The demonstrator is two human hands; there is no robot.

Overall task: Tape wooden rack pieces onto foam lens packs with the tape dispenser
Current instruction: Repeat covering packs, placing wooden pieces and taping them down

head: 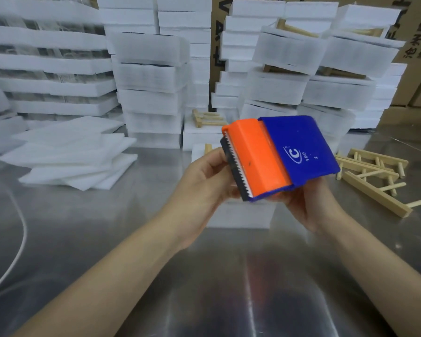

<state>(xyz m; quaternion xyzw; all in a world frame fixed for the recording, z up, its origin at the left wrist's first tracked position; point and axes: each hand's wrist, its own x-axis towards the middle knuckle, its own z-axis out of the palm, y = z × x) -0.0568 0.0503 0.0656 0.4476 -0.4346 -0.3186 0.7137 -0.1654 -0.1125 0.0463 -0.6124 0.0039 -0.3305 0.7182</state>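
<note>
While left hand (204, 186) pinches the tape dispenser (277, 156) at its toothed end and right hand (311, 205) grips its blue body, foam lens pack (241, 214) sits just below both, wooden rack pieces (374, 176) nearer the right hand.

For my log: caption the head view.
Left hand and right hand hold an orange-and-blue tape dispenser over a foam pack on the steel table; wooden rack pieces lie at right.
</note>
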